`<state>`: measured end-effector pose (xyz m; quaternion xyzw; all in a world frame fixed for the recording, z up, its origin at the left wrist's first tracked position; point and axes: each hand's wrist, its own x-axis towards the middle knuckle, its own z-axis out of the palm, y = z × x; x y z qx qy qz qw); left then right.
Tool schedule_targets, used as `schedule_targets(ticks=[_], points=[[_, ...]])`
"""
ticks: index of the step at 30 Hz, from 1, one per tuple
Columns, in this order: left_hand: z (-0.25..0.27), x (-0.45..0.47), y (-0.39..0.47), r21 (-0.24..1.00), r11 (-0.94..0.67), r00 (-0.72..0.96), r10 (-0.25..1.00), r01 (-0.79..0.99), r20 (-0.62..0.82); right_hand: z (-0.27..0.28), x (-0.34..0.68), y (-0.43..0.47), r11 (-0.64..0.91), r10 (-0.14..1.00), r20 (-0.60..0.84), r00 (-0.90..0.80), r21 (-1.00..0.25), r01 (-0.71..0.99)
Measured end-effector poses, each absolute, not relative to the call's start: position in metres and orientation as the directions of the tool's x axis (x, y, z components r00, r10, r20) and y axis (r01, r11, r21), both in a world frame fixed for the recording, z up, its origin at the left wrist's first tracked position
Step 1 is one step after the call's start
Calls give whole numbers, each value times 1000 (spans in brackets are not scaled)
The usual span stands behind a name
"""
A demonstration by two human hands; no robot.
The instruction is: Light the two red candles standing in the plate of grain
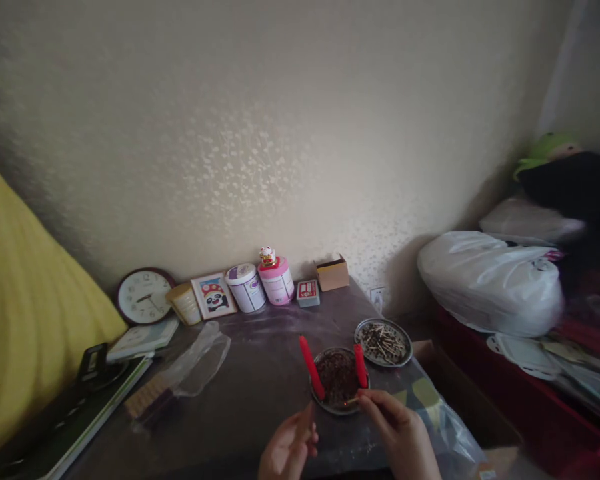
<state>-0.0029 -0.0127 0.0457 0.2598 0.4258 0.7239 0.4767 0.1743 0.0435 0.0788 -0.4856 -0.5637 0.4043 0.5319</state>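
Right hand (pixel 403 433) fingers pinch match (pixel 351 401) at rim of dish (pixel 338 380); left hand (pixel 287 450) fingers curled around small dark object. Two red candles (pixel 311 367) just beyond fingers, unlit; spent-match tray (pixel 383 342) farther right.

A pale wall (pixel 280 133) with a faint floral pattern rises behind a dark table (pixel 250 380), where a round clock (pixel 144 297) leans beside a small framed picture (pixel 213 295). A yellow cushion (pixel 25 320) fills the left; white bags (pixel 490 280) pile up on the right in soft daylight.
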Motion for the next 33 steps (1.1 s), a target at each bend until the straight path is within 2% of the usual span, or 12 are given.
schedule_targets(ticks=[3,8,12,14,20,27,33], points=[[51,-21,-10,822,-246,-556,825,-514,-100,83,176,44,149,988,151,26,-987,61],[50,-51,-10,738,-165,-499,828,-654,-257,78,177,47,79,997,78,16,-996,-32],[47,-62,-12,710,-195,-512,818,-677,-263,76,177,49,81,997,79,25,-993,-81],[47,-65,-13,708,-203,-525,807,-676,-271,78,177,49,113,993,113,17,-993,-43],[42,-71,-14,703,-215,-545,789,-678,-283,84,184,44,240,970,240,-25,-945,223],[36,-75,-10,709,-203,-550,779,-675,-300,83,184,44,308,951,299,-76,-908,284],[34,-76,-10,709,-209,-542,792,-674,-281,82,186,45,318,948,302,-101,-911,262]])
